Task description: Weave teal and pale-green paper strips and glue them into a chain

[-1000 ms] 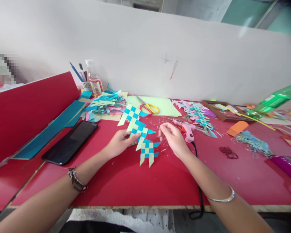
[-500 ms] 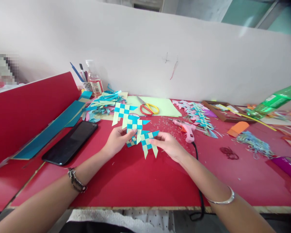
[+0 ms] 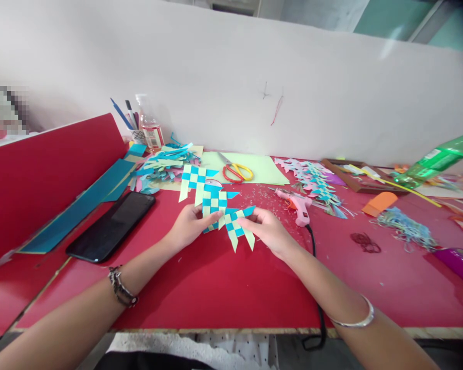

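My left hand [image 3: 187, 226] pinches a blue and pale-green woven paper fish [image 3: 215, 198], its thumb on the lower edge. Between the thumb and fingers of my right hand [image 3: 269, 231] is a second woven paper fish [image 3: 233, 224], its pale-green tails pointing down. The two fish overlap or touch near my left thumb; whether they are joined I cannot tell. Part of another checkered piece shows beneath them, mostly hidden. A further woven fish [image 3: 195, 181] lies just beyond my left hand.
Scissors [image 3: 237, 172] lie on pale-green paper [image 3: 272, 172] at the back. A pink glue gun [image 3: 301, 209], its cord running to the front edge, is right of my hands. A black phone [image 3: 111, 226] lies left. Paper strips [image 3: 165, 167] are heaped behind; a green bottle [image 3: 435, 162] leans at right.
My left thumb has slid slightly right and down over the woven fish. The fish in my right hand has tilted and shifted a little to the right.
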The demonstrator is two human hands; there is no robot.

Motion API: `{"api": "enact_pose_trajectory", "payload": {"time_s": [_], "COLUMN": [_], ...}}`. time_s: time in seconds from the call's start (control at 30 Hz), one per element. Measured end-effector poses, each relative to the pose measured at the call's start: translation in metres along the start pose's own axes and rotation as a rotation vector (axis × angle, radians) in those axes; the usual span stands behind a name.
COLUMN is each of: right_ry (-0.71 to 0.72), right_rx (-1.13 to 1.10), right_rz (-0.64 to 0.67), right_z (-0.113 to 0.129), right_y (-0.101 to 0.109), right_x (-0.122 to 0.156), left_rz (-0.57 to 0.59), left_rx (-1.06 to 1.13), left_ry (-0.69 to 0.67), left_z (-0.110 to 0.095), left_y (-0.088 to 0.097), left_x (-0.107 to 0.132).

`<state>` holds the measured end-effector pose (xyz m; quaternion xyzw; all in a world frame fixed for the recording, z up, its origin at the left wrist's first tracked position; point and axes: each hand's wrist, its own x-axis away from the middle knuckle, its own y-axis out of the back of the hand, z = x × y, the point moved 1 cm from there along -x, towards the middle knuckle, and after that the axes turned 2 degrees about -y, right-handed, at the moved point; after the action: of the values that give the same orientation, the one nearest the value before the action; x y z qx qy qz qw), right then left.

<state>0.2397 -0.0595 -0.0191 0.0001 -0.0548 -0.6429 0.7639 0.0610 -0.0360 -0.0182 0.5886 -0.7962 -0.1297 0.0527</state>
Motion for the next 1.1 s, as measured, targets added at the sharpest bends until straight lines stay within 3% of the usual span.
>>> {"api": "enact_pose_trajectory", "payload": {"time_s": [0.63,0.97,1.1], "right_ry": [0.015,0.061,0.078], "right_rx": [0.091,0.119,0.117], "right_rz": [-0.075,0.023,0.005], "right_z": [-0.0017,-0.0046,-0.0064], "right_y": [0.0003,-0.0051,-0.0039], "right_x": [-0.0005,-0.0012,-0.0011], "left_rz": [-0.016,-0.016,-0.004], "left_rx": [-0.101,-0.049,-0.064], "left_ry": [0.005,-0.106,-0.11], "left_z": [-0.0032,-0.0024,-0.0038], "left_y": [0.0002,-0.0036,-0.004], "left_x": [0.0006,0.0012,0.0019]}}
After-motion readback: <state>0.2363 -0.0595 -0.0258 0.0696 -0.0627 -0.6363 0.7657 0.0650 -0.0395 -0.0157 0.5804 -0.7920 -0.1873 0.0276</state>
